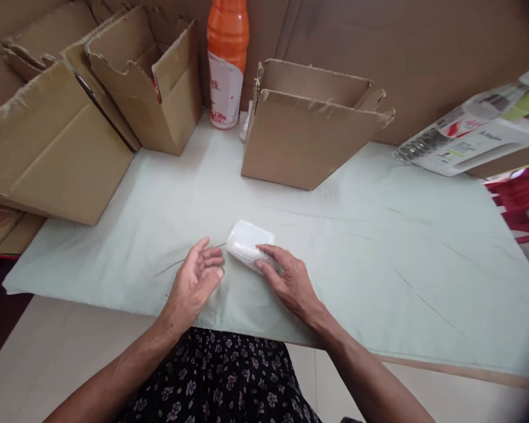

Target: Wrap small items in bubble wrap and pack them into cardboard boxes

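A small packet wrapped in bubble wrap [247,239] rests on the pale green cloth [357,282] in front of me. The fingers and thumb of my right hand [291,279] close on its near right corner. What the wrap contains cannot be made out. To the left of the packet, my left hand [198,276] hovers with palm turned inward and fingers apart, holding nothing. A thin dark line on the cloth passes behind the left fingers toward the packet.
An open cardboard box [312,129] stands behind the packet. More open boxes [150,88] crowd the back left, beside an orange-capped bottle [227,70]. At the back right, a clear plastic bottle [454,129] leans by a white jug [476,147]. The table's front edge is close to me.
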Available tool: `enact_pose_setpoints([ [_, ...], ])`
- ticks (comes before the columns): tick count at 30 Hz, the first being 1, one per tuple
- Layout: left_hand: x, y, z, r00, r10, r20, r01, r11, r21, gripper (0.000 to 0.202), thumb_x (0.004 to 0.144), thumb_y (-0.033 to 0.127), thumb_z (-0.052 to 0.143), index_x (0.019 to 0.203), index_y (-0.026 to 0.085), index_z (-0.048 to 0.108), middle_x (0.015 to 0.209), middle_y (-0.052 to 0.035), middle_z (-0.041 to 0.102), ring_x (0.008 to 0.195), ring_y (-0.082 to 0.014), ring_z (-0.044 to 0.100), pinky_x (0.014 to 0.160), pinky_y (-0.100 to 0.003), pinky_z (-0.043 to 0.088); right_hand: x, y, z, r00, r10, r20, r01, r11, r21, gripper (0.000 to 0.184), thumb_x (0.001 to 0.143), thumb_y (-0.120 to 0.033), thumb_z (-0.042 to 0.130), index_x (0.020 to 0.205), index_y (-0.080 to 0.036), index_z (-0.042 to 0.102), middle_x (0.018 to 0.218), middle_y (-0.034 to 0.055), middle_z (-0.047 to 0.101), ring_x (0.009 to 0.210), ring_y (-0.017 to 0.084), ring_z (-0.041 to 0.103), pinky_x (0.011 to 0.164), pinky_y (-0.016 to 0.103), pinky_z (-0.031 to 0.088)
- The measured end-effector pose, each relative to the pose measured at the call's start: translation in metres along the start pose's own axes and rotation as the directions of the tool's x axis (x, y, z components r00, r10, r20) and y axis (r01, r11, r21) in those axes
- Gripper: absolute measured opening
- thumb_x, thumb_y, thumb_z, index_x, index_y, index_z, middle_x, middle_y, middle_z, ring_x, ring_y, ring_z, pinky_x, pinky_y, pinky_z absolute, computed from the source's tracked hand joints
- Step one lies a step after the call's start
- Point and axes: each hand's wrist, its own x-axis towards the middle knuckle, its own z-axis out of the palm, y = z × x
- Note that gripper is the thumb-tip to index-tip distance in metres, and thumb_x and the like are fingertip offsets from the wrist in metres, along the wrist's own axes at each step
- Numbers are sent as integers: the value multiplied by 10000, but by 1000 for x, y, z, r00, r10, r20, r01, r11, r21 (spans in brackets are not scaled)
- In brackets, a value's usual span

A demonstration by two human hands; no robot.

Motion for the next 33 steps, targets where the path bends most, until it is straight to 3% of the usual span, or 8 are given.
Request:
enact_pose_setpoints([
  [8,-6,8,27,978,-162,128,192,943,-272,846,886,342,656,1594,160,229,1228,-141,711,1100,-226,705,974,-376,576,-14,-13,-16,995,95,18,-96,961,258,432,897,-444,709,1267,-224,667,1303,102,682,1118,237,666,954,390,557],
  [11,-2,8,28,981,-82,174,111,979,-169,810,903,326,637,1592,165,242,1195,-138,718,1034,-210,723,930,-357,590,-6,-8,-25,987,90,135,-132,931,341,594,822,-491,786,1326,-217,632,1241,93,713,994,215,685,862,352,576],
  [14,14,16,23,987,130,95,-138,987,83,663,927,329,631,1527,188,385,1166,-122,713,996,-208,716,890,-364,598,1,1,-31,976,94,197,-172,889,424,319,897,-466,707,1075,-202,722,982,46,759,868,188,685,808,314,561],
  [16,36,36,19,921,388,28,-377,871,315,553,935,308,635,1458,221,479,1195,-107,697,1027,-213,697,919,-389,587,1,11,-35,975,177,134,-220,840,496,291,925,-473,666,990,-194,720,930,48,753,839,188,684,776,305,554],
  [20,103,107,30,558,812,170,-713,365,598,412,949,184,560,1357,234,563,1323,-94,642,1276,-259,599,1109,-478,477,-9,35,-39,939,334,84,-308,706,638,345,896,-511,694,1016,-188,696,930,69,751,826,198,689,731,298,549],
  [22,143,140,46,462,851,252,-734,206,647,462,923,147,527,1381,204,540,1395,-106,597,1420,-305,481,1188,-554,370,-14,41,-38,935,345,81,-314,701,641,343,886,-505,705,1022,-190,693,925,69,745,831,198,686,747,304,549],
  [28,226,176,75,506,754,420,-710,88,698,276,829,94,491,1025,149,677,935,-48,697,1055,-264,663,1122,-579,396,-16,42,-45,962,268,55,-257,811,526,237,869,-439,700,889,-203,679,825,35,684,770,187,648,724,301,544],
  [33,184,167,54,479,733,483,-736,36,676,222,902,124,457,926,181,670,860,-25,714,846,-192,654,1117,-535,415,-23,39,-90,992,123,-26,-92,846,525,172,840,-423,743,857,-252,734,813,46,724,749,228,697,666,323,573],
])
